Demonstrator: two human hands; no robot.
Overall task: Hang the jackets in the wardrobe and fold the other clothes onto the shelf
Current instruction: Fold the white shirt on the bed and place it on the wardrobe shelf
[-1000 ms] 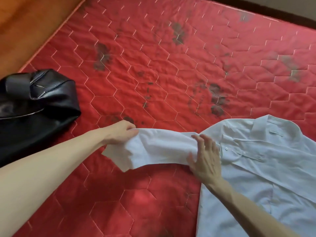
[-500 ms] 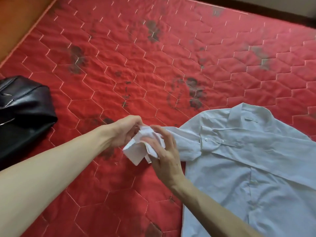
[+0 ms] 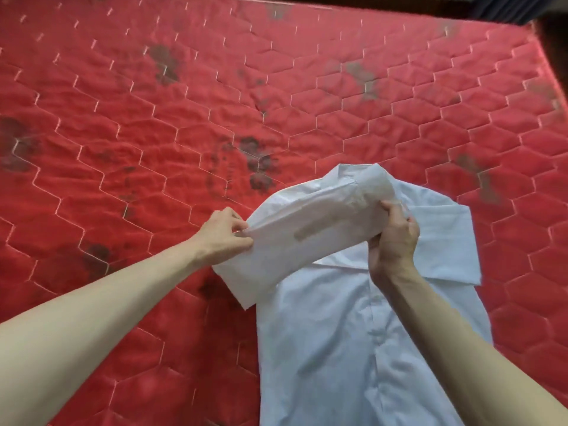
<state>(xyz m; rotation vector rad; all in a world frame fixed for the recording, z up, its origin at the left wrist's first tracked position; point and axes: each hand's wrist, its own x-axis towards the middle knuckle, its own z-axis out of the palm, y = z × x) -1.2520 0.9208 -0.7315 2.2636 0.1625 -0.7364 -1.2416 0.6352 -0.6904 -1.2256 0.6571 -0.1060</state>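
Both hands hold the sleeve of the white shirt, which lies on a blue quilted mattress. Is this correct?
Not quite: the mattress is red, not blue, as the head view shows. The rest holds: the left hand and the right hand both grip the sleeve of the white shirt lying on it.

Both forearms bare, reaching forward from the lower corners of view. Left hand (image 3: 223,233) out at mid-frame, thumb and curled fingers pinching white cloth. Right hand (image 3: 393,238) raised, back toward the camera, fingers curled round the same cloth's other end. Hands well apart.
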